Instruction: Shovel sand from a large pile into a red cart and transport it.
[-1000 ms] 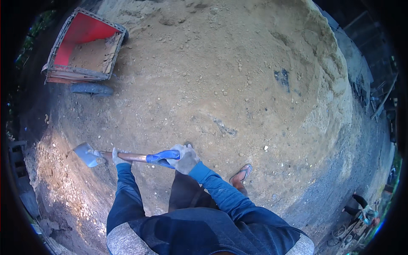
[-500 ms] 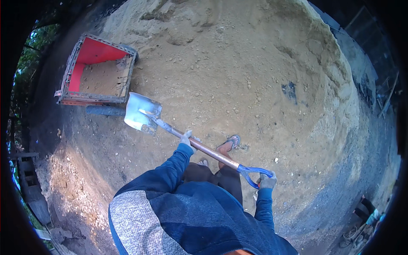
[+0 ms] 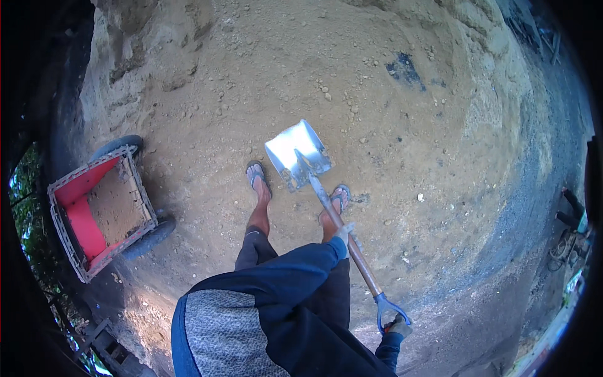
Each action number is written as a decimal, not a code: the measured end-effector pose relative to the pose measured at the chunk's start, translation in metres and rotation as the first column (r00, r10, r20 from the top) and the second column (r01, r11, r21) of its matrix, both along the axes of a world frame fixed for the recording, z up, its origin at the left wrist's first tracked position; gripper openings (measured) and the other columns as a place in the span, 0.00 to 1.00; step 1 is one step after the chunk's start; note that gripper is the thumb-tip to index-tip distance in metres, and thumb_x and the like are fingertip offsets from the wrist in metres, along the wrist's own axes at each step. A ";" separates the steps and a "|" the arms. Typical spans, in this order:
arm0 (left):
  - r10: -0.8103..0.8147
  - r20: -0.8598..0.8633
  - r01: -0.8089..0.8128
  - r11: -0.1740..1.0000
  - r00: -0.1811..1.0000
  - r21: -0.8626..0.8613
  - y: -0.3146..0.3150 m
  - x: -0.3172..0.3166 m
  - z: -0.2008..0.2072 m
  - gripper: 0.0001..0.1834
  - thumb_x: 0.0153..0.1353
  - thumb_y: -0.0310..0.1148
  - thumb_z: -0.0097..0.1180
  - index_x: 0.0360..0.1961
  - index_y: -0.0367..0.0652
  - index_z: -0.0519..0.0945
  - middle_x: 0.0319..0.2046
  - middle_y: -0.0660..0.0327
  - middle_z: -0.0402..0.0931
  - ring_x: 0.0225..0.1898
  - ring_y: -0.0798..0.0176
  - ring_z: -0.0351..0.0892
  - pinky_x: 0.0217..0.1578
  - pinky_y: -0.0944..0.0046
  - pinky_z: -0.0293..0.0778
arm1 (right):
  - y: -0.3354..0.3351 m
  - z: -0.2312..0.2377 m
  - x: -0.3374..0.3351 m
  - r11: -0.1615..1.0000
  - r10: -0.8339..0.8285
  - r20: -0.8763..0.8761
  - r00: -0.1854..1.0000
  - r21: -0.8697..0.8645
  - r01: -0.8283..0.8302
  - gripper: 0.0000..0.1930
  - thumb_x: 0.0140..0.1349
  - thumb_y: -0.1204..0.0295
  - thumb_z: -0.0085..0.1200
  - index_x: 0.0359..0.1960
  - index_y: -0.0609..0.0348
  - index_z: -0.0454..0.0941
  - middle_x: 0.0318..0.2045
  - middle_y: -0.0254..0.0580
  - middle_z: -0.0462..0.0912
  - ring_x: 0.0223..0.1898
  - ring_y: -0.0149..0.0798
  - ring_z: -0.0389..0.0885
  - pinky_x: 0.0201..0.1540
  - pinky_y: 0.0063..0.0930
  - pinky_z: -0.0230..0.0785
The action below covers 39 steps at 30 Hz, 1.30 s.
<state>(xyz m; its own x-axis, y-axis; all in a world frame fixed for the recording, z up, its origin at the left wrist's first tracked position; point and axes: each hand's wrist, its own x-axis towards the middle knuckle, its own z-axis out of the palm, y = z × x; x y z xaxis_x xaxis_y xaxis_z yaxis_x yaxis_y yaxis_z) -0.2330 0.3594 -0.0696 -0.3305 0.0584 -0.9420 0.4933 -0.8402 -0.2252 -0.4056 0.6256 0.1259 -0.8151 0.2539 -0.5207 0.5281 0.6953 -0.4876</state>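
Observation:
I hold a shovel with a shiny metal blade (image 3: pixel 296 154) and a wooden shaft (image 3: pixel 344 230) over a sandy mound. My left hand (image 3: pixel 345 234), in a pale glove, grips the shaft at its middle. My right hand (image 3: pixel 398 327) is closed on the blue D-shaped handle (image 3: pixel 388 310) at the shaft's end. The empty blade hangs just in front of my two sandalled feet (image 3: pixel 259 179), which stand on the sand.
A red wheeled cart (image 3: pixel 100 213) partly filled with sand stands to my left, with dark tyres at its sides. The sand pile (image 3: pixel 352 75) slopes away ahead and to the right. Dark ground and metal clutter (image 3: pixel 568 220) lie at the far right.
The shovel swung from over the red cart on the left round to in front of my feet. My view turned, so the cart now sits lower left.

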 end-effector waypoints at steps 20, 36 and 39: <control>0.410 0.152 -0.376 0.903 0.900 -0.209 -0.246 0.217 -0.009 0.17 0.54 0.48 0.52 0.16 0.52 0.65 0.14 0.66 0.64 0.17 0.57 0.65 0.35 0.46 0.67 | -0.309 -0.100 0.134 0.843 0.515 -0.032 0.857 -0.162 -0.513 0.07 0.46 0.83 0.56 0.28 0.66 0.71 0.19 0.42 0.76 0.14 0.34 0.73 0.17 0.28 0.67; 0.289 0.150 -0.223 0.909 0.945 -0.351 -0.188 0.179 0.032 0.15 0.53 0.44 0.54 0.17 0.48 0.68 0.14 0.60 0.67 0.19 0.54 0.68 0.34 0.46 0.68 | -0.226 -0.103 0.104 0.899 0.371 0.120 0.921 -0.296 -0.324 0.05 0.48 0.82 0.54 0.27 0.65 0.71 0.17 0.42 0.75 0.11 0.35 0.73 0.13 0.26 0.65; 0.089 -0.105 -0.082 0.995 0.990 0.062 -0.060 0.087 -0.029 0.15 0.54 0.43 0.54 0.18 0.49 0.67 0.15 0.60 0.66 0.19 0.53 0.68 0.30 0.45 0.70 | -0.075 -0.051 0.089 1.000 -0.021 0.102 0.995 0.026 0.019 0.08 0.48 0.84 0.51 0.29 0.65 0.66 0.13 0.41 0.69 0.06 0.36 0.66 0.04 0.33 0.61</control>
<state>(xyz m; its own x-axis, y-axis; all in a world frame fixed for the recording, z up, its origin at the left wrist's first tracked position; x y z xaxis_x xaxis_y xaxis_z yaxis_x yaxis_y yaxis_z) -0.1456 0.2991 -0.0989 -0.4361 0.0780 -0.8965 0.5330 -0.7803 -0.3272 -0.3163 0.5505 0.0752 -0.7524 0.2832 -0.5947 0.5882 0.6952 -0.4131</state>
